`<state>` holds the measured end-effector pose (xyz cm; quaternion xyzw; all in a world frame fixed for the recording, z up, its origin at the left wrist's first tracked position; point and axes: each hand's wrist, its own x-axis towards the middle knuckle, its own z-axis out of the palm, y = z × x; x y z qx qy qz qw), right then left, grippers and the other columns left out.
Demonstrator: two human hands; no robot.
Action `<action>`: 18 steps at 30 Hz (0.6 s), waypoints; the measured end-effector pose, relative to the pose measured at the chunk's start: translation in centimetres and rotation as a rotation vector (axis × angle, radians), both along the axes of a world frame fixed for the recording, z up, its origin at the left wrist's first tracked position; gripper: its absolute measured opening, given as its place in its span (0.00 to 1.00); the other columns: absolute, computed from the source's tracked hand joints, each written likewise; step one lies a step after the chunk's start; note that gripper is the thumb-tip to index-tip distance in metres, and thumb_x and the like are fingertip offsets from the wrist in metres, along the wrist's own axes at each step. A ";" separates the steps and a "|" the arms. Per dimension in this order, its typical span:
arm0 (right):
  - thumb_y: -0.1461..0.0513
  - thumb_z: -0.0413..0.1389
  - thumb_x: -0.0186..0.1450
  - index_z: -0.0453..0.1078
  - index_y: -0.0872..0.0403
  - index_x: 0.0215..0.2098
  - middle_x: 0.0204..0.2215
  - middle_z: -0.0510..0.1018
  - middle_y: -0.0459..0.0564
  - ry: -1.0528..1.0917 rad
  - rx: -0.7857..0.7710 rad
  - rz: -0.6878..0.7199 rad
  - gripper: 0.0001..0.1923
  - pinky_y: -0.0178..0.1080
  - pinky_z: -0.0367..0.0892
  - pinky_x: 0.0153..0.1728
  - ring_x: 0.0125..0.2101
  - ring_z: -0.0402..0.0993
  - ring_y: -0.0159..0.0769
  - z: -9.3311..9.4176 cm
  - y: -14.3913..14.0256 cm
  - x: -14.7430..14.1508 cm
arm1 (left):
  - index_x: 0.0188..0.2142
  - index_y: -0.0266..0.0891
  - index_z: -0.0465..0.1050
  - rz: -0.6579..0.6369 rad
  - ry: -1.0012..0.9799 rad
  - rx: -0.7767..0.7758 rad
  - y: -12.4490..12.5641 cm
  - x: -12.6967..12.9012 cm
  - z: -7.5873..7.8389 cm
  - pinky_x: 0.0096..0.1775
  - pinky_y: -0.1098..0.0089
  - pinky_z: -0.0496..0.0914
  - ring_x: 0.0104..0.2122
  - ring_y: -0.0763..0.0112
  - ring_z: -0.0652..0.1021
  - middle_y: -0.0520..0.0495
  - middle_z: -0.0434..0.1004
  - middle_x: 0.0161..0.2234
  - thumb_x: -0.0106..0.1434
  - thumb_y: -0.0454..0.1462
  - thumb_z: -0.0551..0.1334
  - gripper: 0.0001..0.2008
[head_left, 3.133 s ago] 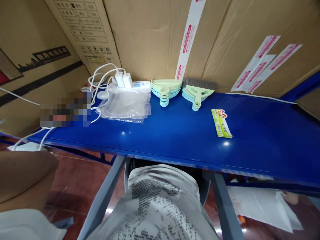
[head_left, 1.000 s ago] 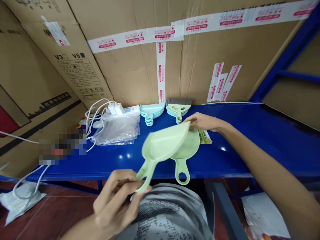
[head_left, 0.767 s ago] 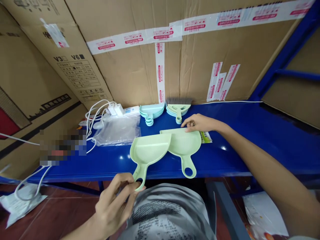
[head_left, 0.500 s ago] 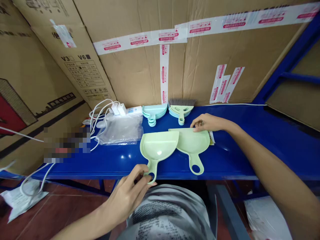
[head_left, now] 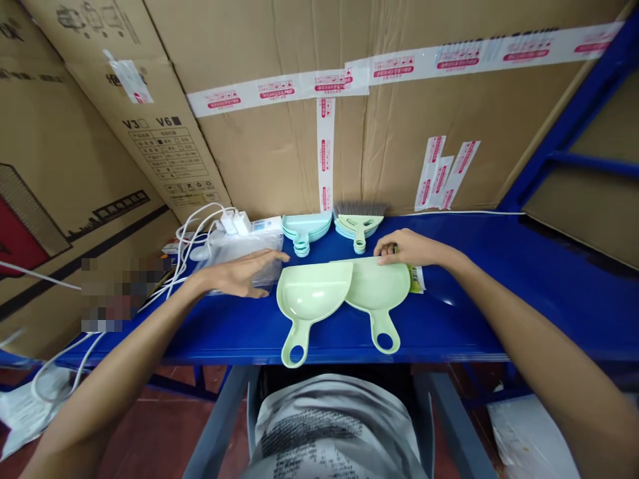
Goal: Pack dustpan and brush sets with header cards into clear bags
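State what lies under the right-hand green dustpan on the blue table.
A yellow-green label card pokes out from beneath the right-hand green dustpan, beside the right hand. The pan covers the rest of the card.

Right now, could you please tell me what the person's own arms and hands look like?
Both the left hand and the right hand are bare, with no gloves, rings or watch showing. Both forearms are uncovered, no sleeves in view. A grey printed garment covers the lap.

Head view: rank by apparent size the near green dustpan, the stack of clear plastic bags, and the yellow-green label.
1. Near green dustpan and stack of clear plastic bags: too alike to rank, with the bags partly hidden by the left hand.
2. Yellow-green label, mostly covered.
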<state>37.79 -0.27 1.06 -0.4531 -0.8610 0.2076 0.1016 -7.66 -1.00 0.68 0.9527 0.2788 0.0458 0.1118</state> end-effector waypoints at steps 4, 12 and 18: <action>0.46 0.63 0.62 0.82 0.53 0.39 0.31 0.84 0.50 0.035 0.019 -0.004 0.20 0.40 0.70 0.38 0.35 0.80 0.42 -0.9 0.1 -1.1 | 0.69 0.44 0.56 0.049 0.022 -0.024 1.0 -1.0 -0.7 0.65 0.55 0.67 0.60 0.55 0.75 0.42 0.74 0.59 0.58 0.34 0.67 0.41; 0.51 0.54 0.72 0.80 0.51 0.48 0.48 0.84 0.57 -0.281 0.255 -0.428 0.18 0.48 0.71 0.47 0.48 0.80 0.52 0.0 -0.9 -1.2 | 0.68 0.44 0.62 -0.007 -0.123 -0.028 0.2 -0.8 2.5 0.67 0.55 0.65 0.65 0.55 0.70 0.40 0.69 0.66 0.68 0.46 0.68 0.33; 0.43 0.49 0.73 0.69 0.57 0.66 0.59 0.74 0.74 -0.598 0.091 -0.799 0.34 0.58 0.68 0.52 0.58 0.75 0.66 0.2 -2.4 -2.5 | 0.66 0.39 0.67 -0.100 0.018 -0.010 1.1 4.8 2.3 0.61 0.61 0.69 0.60 0.57 0.76 0.38 0.75 0.62 0.70 0.44 0.67 0.28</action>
